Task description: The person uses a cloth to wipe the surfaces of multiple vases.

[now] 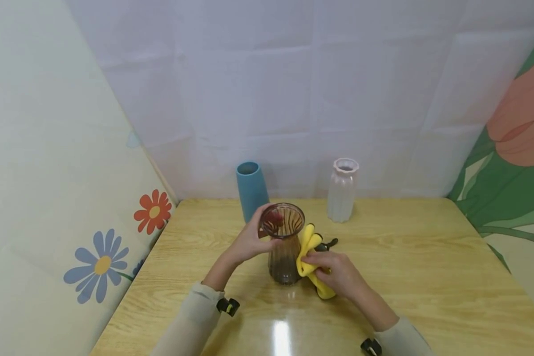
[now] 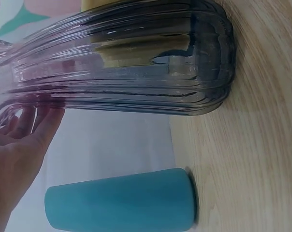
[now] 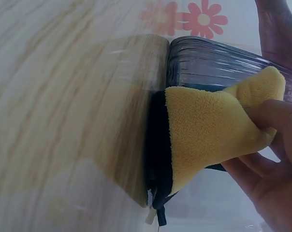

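A ribbed, smoky purple glass vase (image 1: 285,262) stands upright on the wooden table, its flared rim toward the head camera. My left hand (image 1: 250,241) grips it just below the rim, thumb in front; the left wrist view shows the fingers on the neck of the glass vase (image 2: 136,63). Beside its right side, my right hand (image 1: 338,272) pinches a yellow cloth (image 1: 309,252) with dark edging. In the right wrist view the bunched cloth (image 3: 204,125) hangs next to the vase's lower body, its dark edge at the tabletop. Whether cloth and glass touch is hard to tell.
Behind the left hand stands a blue vase (image 1: 252,193), close to the glass one. A white ribbed vase (image 1: 340,193) stands at the back right. The wooden table (image 1: 427,257) meets a white cloth backdrop (image 1: 293,99) at its far edge.
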Demonstrator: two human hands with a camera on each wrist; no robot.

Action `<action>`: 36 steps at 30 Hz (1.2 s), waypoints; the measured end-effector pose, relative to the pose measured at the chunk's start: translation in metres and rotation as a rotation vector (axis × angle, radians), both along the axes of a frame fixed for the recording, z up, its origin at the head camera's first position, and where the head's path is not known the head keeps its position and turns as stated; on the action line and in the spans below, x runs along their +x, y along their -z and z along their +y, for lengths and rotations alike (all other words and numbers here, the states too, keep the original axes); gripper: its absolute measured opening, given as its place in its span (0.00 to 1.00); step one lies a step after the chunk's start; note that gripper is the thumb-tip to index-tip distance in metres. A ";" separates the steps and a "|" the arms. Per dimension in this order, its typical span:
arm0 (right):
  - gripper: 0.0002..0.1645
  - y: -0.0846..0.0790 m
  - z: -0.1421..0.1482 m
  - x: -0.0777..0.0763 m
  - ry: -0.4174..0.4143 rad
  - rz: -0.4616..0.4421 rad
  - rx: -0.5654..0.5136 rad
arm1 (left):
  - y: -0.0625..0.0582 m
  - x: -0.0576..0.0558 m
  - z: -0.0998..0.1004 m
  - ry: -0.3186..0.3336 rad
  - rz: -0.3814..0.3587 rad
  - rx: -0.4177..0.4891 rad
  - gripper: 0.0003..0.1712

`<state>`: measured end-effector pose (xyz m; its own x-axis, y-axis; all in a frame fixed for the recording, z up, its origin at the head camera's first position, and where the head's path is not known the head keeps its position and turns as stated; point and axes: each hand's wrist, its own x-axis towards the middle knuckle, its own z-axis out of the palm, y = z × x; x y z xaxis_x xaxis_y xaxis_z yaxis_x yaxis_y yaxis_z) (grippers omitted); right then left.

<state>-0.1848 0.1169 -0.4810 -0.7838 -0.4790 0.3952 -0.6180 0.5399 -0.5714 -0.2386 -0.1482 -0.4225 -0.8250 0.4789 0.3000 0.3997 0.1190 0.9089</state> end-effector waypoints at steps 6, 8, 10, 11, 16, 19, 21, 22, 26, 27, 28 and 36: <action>0.24 0.003 0.003 -0.001 -0.010 0.029 0.049 | 0.002 -0.004 -0.001 0.047 -0.014 0.023 0.50; 0.24 0.003 0.004 -0.001 -0.009 0.027 0.070 | 0.002 -0.005 -0.002 0.061 -0.020 0.029 0.51; 0.24 0.004 0.005 -0.002 -0.011 0.022 0.097 | 0.003 -0.007 -0.003 0.073 -0.026 0.031 0.51; 0.24 0.004 0.005 -0.002 -0.010 0.013 0.109 | 0.003 -0.008 -0.003 0.080 -0.030 0.032 0.52; 0.22 0.005 0.005 -0.005 -0.031 0.022 0.148 | 0.003 -0.011 -0.004 0.110 -0.048 0.033 0.53; 0.21 0.005 0.005 -0.006 -0.047 0.038 0.176 | 0.002 -0.012 -0.005 0.135 -0.059 0.039 0.55; 0.21 0.004 0.005 -0.007 -0.060 0.045 0.198 | 0.002 -0.014 -0.006 0.150 -0.068 0.044 0.57; 0.21 0.004 0.005 -0.007 -0.068 0.048 0.209 | 0.002 -0.015 -0.006 0.159 -0.074 0.047 0.58; 0.21 0.001 0.006 -0.009 -0.105 0.057 0.242 | 0.002 -0.017 -0.008 0.189 -0.098 0.066 0.62; 0.21 0.000 0.007 -0.009 -0.116 0.060 0.245 | 0.003 -0.016 -0.008 0.194 -0.101 0.073 0.62; 0.21 -0.001 0.008 -0.009 -0.118 0.043 0.246 | 0.003 -0.016 -0.008 0.199 -0.102 0.084 0.62; 0.25 -0.019 0.032 -0.010 0.068 -0.048 -0.027 | 0.014 0.004 0.001 0.020 0.014 0.104 0.57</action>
<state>-0.1948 0.1484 -0.4624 -0.8324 -0.4141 0.3682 -0.5521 0.5637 -0.6143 -0.2344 -0.1476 -0.4361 -0.8112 0.4607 0.3603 0.4135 0.0162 0.9103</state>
